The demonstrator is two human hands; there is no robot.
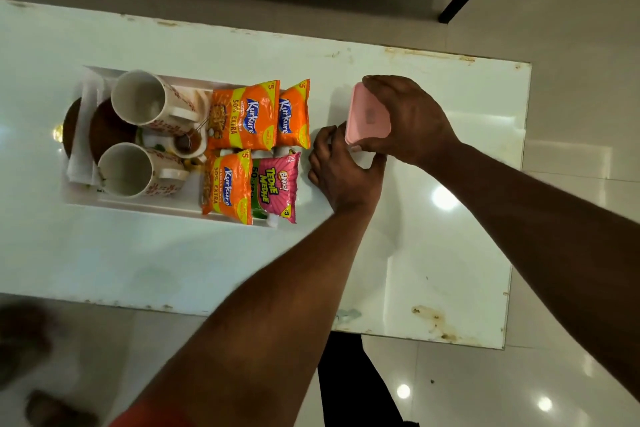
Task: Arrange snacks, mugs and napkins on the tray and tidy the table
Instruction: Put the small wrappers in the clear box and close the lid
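A white tray (pixel 145 205) on the white table (pixel 207 260) holds two patterned mugs (pixel 145 102) (pixel 133 170) lying on their sides, white napkins (pixel 83 163), brown coasters (pixel 109 130), three orange Kurkure packets (pixel 244 116) (pixel 294 114) (pixel 227 184) and a pink Bingo packet (pixel 278 184). Just right of the tray, my right hand (pixel 412 118) grips a pink lid (pixel 367 120) from above. My left hand (pixel 337 168) curls round a small white container (pixel 362 159) under that lid; most of the container is hidden.
A small dish of brown sauce (pixel 187 142) sits between the mugs. The table's right end has stains near its front edge (pixel 434 321). A red seat with a black leg (pixel 457 3) stands beyond the table. A foot in a sandal (pixel 52 407) shows at lower left.
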